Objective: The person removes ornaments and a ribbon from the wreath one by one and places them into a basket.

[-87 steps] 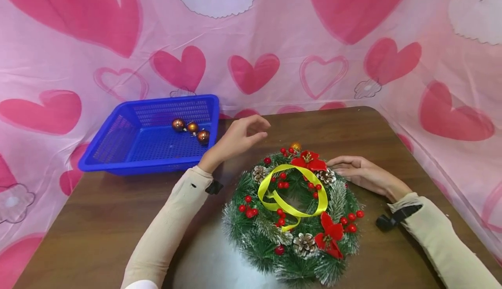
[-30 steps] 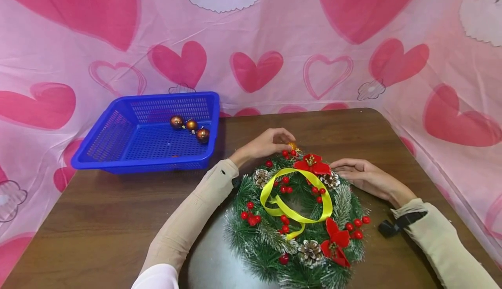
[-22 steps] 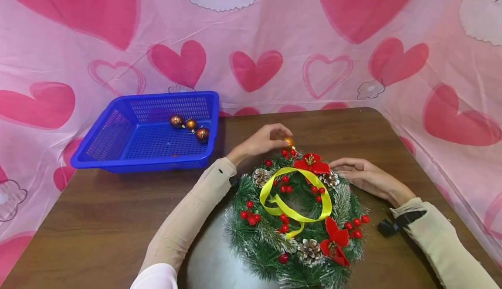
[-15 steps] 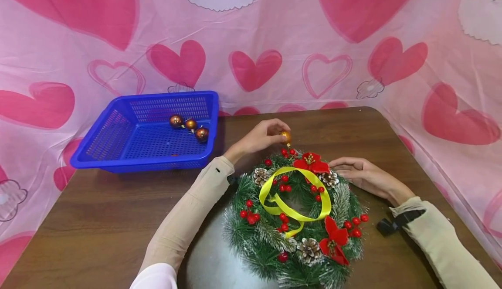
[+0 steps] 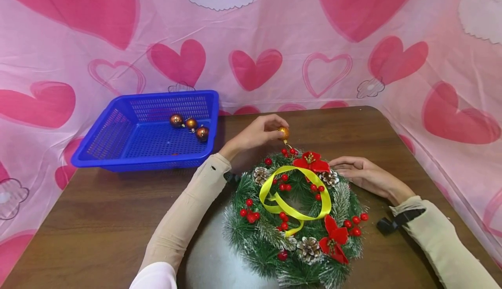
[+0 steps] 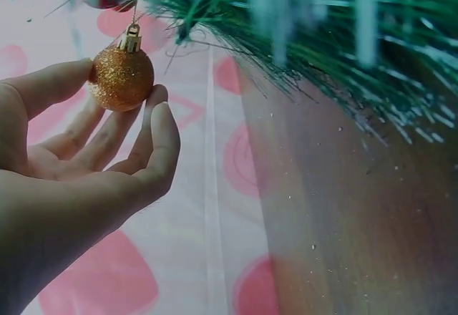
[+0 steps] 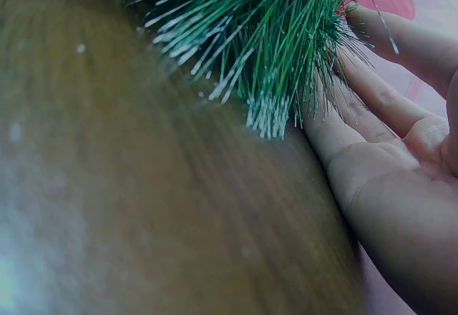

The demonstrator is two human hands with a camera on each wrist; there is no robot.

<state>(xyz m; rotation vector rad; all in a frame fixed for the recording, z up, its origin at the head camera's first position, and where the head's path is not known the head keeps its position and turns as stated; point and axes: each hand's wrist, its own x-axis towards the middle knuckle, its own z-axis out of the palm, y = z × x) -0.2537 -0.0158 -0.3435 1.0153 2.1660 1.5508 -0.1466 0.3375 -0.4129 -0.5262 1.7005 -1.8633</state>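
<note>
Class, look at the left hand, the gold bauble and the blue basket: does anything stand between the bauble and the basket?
Nothing visible does. The left hand pinches the gold bauble above the wreath, its string running down into the branches. Bare table lies between it and the blue basket, which holds three baubles.

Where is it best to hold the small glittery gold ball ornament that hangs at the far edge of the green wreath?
Pinch the small glittery gold ball ornament around its round body, coming from the left, away from the green wreath. Its cap and string point toward the needles, so that side is crowded. The left hand already holds it this way.
</note>
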